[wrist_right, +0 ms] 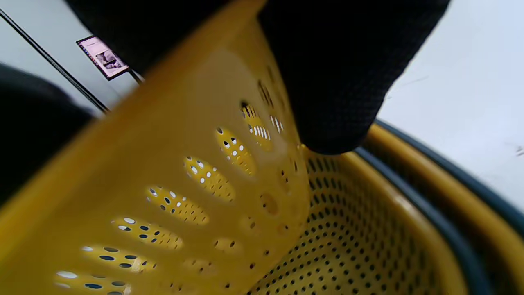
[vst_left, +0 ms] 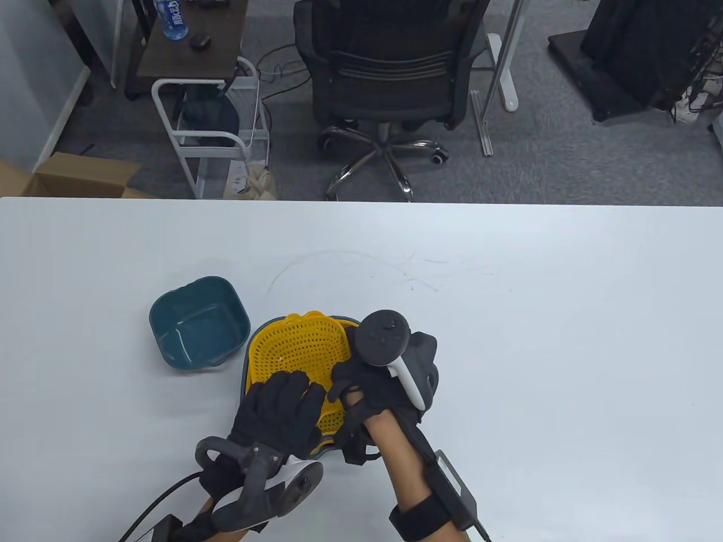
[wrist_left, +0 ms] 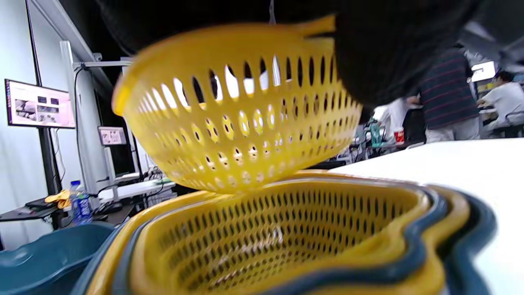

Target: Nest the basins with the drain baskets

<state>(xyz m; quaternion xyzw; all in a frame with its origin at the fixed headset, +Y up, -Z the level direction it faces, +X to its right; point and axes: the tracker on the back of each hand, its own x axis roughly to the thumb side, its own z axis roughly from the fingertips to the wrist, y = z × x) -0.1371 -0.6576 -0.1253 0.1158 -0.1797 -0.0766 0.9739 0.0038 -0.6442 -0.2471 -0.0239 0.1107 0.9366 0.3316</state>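
White surface (vst_left: 508, 339) carries my nested stack (wrist_left: 409, 246) with a basket already in; both hands, left (vst_left: 277, 415) and right (vst_left: 373, 378), grip a small yellow basket (wrist_left: 229, 123) above it, teal basin (vst_left: 197, 324) still loose beside.

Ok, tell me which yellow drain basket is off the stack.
The small yellow basket, gripped by the right hand and held tilted above the stack. The other yellow basket sits nested below in the blue basins.
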